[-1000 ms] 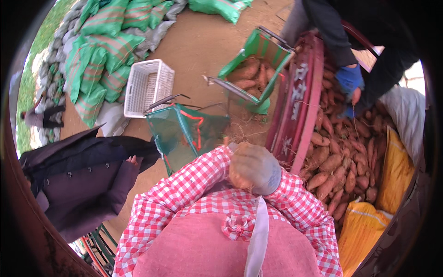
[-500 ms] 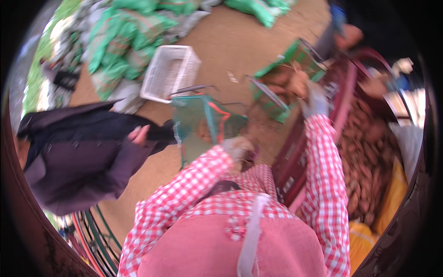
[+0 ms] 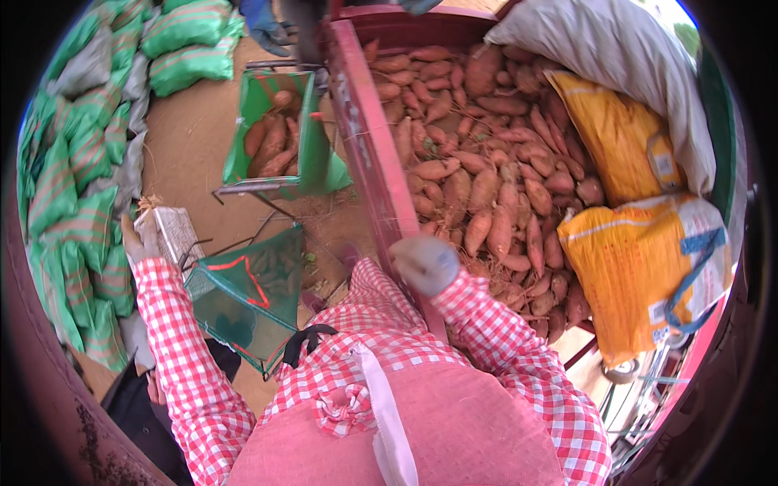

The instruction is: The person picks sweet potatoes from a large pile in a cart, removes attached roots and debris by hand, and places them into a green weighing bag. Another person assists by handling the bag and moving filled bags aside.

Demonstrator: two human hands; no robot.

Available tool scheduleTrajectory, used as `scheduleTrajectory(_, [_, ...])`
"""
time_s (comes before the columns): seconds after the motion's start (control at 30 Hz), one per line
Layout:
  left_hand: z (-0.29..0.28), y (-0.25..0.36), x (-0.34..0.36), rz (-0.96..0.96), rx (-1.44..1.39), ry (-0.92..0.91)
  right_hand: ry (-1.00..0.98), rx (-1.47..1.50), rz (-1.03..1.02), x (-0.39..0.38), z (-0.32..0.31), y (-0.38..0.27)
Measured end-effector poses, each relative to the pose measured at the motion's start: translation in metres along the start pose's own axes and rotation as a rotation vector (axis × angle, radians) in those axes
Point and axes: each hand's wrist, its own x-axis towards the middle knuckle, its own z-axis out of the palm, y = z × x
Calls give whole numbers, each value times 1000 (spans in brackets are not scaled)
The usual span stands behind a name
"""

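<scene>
My left hand (image 3: 139, 239), gloved, reaches over the white plastic crate (image 3: 177, 235) at left, fingers apart; a pale stringy scrap (image 3: 150, 202) shows just beyond its fingertips. My right hand (image 3: 423, 263), in a grey glove, is blurred beside the red cart wall (image 3: 361, 113); I cannot tell whether it holds anything. The cart bed holds a pile of sweet potatoes (image 3: 494, 194). Left of the wall, a green-lined stand (image 3: 239, 154) holds several sweet potatoes. Nearer me is a dark green mesh bag (image 3: 235, 300) with orange trim on a frame.
Green striped sacks (image 3: 73, 202) pile along the left. Yellow sacks (image 3: 624, 275) and a pale sack (image 3: 616, 57) line the cart's right. A person's gloved hand (image 3: 275, 36) shows at the top, and another person's dark clothing (image 3: 138, 413) at lower left.
The view has swung toward the cart. My left hand has moved out left; my right has drawn back from the green-lined stand, and the sweet potato it carried is no longer visible in it.
</scene>
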Motion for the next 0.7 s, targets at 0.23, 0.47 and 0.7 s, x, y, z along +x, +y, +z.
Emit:
scheduleTrajectory(0.23, [120,85,-162,-477,-318,-700,285,-619,816,-7,-82,165])
scheduleTrajectory(0.47, [154,196,-217,-551,-369,-1155,72,-764,948,49,-68,216])
scheduleTrajectory(0.7, [147,171,-210,-710,-303,-1089,-49,-560,805,29,-45,165])
